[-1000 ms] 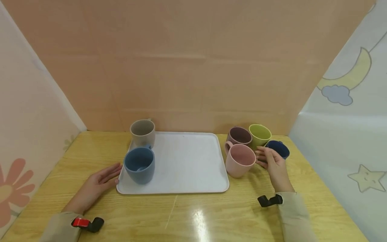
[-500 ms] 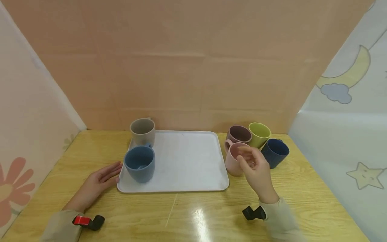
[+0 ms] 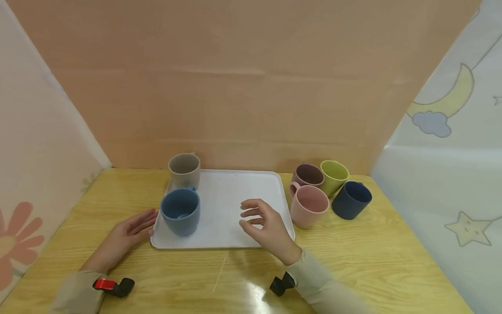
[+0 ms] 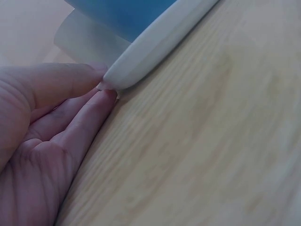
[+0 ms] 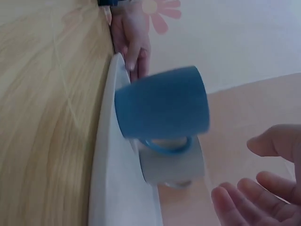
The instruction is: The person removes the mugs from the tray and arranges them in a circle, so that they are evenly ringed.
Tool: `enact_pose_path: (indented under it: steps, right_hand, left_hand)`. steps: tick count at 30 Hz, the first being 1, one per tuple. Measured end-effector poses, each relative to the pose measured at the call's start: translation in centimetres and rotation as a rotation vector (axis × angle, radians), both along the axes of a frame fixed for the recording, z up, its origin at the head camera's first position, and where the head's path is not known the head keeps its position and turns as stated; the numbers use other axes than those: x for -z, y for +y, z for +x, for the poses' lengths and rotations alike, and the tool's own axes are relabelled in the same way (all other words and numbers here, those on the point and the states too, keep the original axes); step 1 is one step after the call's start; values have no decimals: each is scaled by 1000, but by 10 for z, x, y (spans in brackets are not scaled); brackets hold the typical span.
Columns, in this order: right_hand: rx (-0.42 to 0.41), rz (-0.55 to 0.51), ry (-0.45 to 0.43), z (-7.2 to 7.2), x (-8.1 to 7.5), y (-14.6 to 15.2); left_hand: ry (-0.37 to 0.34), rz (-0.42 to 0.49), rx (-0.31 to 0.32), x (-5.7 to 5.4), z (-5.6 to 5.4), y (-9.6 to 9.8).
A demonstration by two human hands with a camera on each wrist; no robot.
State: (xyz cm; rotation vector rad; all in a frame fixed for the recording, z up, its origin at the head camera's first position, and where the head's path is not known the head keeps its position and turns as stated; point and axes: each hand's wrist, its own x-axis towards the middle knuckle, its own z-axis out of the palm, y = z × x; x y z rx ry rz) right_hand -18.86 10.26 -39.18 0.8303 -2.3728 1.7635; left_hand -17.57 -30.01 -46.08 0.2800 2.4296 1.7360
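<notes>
In the head view, my right hand (image 3: 270,229) hovers over the right part of the white tray (image 3: 231,209), fingers loosely curved and holding nothing. In the right wrist view its fingers (image 5: 251,193) are apart from the blue mug (image 5: 164,103). My left hand (image 3: 124,239) lies on the table at the tray's left edge. Its straight fingers and thumb (image 4: 70,82) touch the tray's rim (image 4: 141,56) near the front corner. On the tray's left side the blue mug stands upright, in front of a grey mug (image 3: 184,171), both with handles toward the back.
To the right of the tray, several mugs stand close together: a pink mug (image 3: 307,213) in front, a dark purple mug (image 3: 307,175) behind it, a yellow-green mug (image 3: 334,176) and a navy mug (image 3: 350,203). A back wall (image 3: 243,87) rises behind the wooden table (image 3: 188,279).
My right hand has moved left from beside the navy mug, past the pink mug, to above the tray. The navy mug now shows fully. My left hand has stayed put.
</notes>
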Motion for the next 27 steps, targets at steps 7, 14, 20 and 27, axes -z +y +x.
enact_pose_path:
  steps: [7,14,20,27]
  right_hand:
    - [-83,3,-193,-9,4,-51]
    - [-56,27,-255,-15,16,-92]
    - [-5,47,-300,-16,24,-112]
    - [7,4,-340,-18,28,-132]
  left_hand:
    - [7,-2,7,-1,-3,2]
    - [-9,31,2,3,1,1]
    - [-13,52,5,5,2,2]
    - [-11,53,8,3,1,2]
